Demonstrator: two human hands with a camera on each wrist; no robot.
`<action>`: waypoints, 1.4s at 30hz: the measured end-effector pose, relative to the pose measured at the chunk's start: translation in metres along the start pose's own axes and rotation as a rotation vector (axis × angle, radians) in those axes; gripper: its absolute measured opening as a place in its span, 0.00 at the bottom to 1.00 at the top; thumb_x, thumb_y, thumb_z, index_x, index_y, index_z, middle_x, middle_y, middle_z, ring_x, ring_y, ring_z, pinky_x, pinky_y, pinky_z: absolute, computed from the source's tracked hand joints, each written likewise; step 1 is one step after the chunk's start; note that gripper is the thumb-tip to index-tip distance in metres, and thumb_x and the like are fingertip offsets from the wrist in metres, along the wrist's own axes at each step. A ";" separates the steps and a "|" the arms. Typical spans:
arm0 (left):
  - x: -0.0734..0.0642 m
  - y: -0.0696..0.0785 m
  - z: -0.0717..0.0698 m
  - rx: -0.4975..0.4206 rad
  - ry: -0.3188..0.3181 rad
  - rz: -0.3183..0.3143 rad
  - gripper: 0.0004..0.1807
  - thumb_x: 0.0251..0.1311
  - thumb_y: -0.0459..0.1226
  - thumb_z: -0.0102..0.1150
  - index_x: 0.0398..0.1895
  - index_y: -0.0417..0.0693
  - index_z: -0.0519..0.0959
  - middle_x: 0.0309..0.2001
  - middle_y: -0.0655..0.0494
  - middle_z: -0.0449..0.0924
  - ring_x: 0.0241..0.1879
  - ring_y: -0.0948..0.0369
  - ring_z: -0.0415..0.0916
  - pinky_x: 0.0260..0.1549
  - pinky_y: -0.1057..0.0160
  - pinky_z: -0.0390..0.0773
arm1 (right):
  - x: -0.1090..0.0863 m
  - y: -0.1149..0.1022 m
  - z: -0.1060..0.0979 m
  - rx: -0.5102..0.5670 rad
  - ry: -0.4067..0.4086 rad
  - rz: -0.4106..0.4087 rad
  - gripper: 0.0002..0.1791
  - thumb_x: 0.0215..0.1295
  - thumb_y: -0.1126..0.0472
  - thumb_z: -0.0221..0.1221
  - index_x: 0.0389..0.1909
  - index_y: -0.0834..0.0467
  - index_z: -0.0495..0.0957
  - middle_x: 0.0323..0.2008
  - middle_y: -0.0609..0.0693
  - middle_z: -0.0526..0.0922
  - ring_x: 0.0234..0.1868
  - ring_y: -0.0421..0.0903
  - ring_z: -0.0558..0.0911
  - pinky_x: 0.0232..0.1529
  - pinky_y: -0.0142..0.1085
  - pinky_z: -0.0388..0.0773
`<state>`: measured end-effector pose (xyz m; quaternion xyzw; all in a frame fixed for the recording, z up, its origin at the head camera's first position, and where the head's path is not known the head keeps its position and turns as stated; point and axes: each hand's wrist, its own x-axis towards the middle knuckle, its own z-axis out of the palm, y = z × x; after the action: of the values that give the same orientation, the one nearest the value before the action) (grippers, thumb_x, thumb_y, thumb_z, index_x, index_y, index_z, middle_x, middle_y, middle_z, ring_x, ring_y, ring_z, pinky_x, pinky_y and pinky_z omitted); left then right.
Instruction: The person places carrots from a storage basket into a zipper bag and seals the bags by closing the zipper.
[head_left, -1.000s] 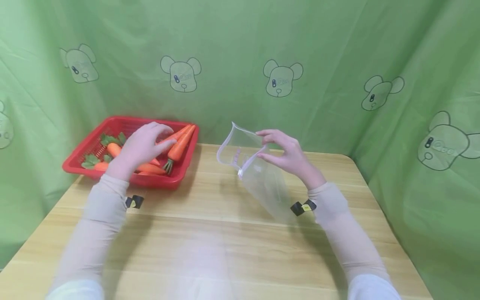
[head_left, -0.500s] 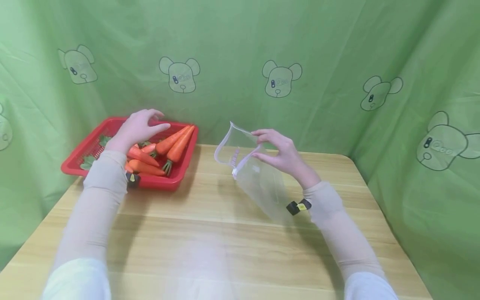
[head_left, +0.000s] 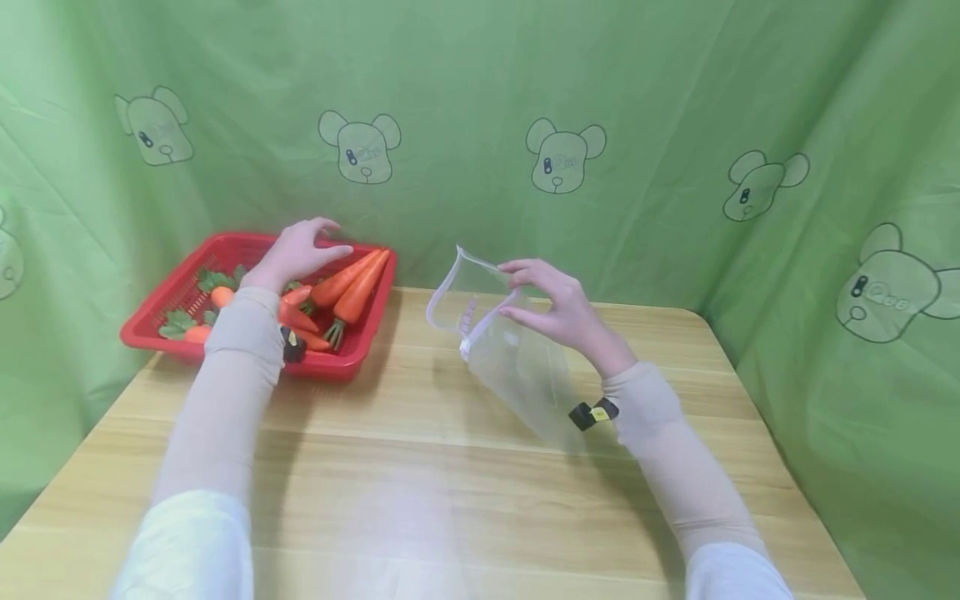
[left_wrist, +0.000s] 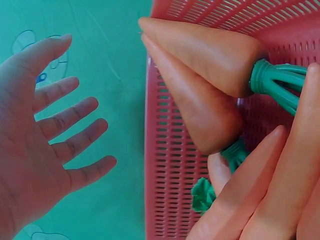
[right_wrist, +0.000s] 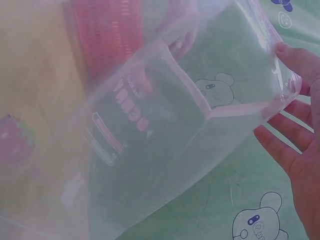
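Observation:
My left hand (head_left: 296, 252) hovers over the red basket (head_left: 360, 354), fingers spread and nothing in them. In the left wrist view its fingers reach past the basket's rim, apart from two carrots (left_wrist: 210, 55) that lie side by side with their tips on that rim. Several more carrots with green tops fill the basket. My right hand (head_left: 558, 304) pinches the edge of a clear zipper bag (head_left: 525, 375) between thumb and fingers. The bag leans with its white-edged mouth gaping toward the basket. Printed letters and a strawberry picture show on it in the right wrist view.
Both hands work above a light wooden table (head_left: 420, 492). A green curtain (head_left: 465, 117) with mouse-head drawings hangs close behind the table and along its sides. The basket stands at the table's back left, near the curtain.
My left hand has risen and moved toward the back of the basket, then slightly right, still holding nothing. The right hand and the bag have shifted slightly left.

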<state>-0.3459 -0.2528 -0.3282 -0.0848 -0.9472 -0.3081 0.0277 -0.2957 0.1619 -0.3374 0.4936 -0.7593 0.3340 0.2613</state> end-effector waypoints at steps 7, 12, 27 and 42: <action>0.014 -0.006 0.008 -0.041 -0.031 -0.042 0.36 0.63 0.48 0.59 0.69 0.40 0.63 0.66 0.34 0.66 0.64 0.41 0.66 0.63 0.42 0.67 | 0.001 0.001 0.002 0.000 0.000 -0.005 0.18 0.48 0.66 0.72 0.40 0.63 0.79 0.54 0.60 0.82 0.56 0.55 0.80 0.64 0.41 0.74; 0.020 -0.010 0.011 -0.074 -0.045 -0.073 0.35 0.63 0.45 0.59 0.69 0.40 0.63 0.66 0.34 0.67 0.63 0.41 0.67 0.63 0.43 0.68 | 0.002 0.000 0.003 -0.001 0.005 -0.005 0.19 0.47 0.66 0.73 0.40 0.63 0.78 0.53 0.60 0.82 0.56 0.56 0.80 0.64 0.42 0.74; 0.021 -0.023 0.026 -0.131 -0.215 -0.179 0.28 0.60 0.32 0.56 0.65 0.33 0.66 0.64 0.35 0.67 0.63 0.42 0.66 0.65 0.45 0.67 | 0.001 -0.002 0.005 -0.021 -0.034 -0.033 0.19 0.49 0.65 0.72 0.41 0.63 0.78 0.55 0.60 0.81 0.57 0.55 0.79 0.63 0.39 0.74; 0.019 -0.034 0.040 -0.135 -0.300 -0.284 0.24 0.57 0.31 0.51 0.60 0.44 0.72 0.52 0.44 0.74 0.48 0.50 0.73 0.46 0.60 0.75 | -0.001 -0.003 0.008 -0.020 -0.017 -0.047 0.19 0.47 0.65 0.72 0.40 0.63 0.78 0.54 0.61 0.81 0.56 0.55 0.80 0.63 0.38 0.75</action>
<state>-0.3708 -0.2535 -0.3778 0.0030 -0.9203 -0.3557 -0.1632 -0.2928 0.1557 -0.3427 0.5112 -0.7531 0.3160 0.2677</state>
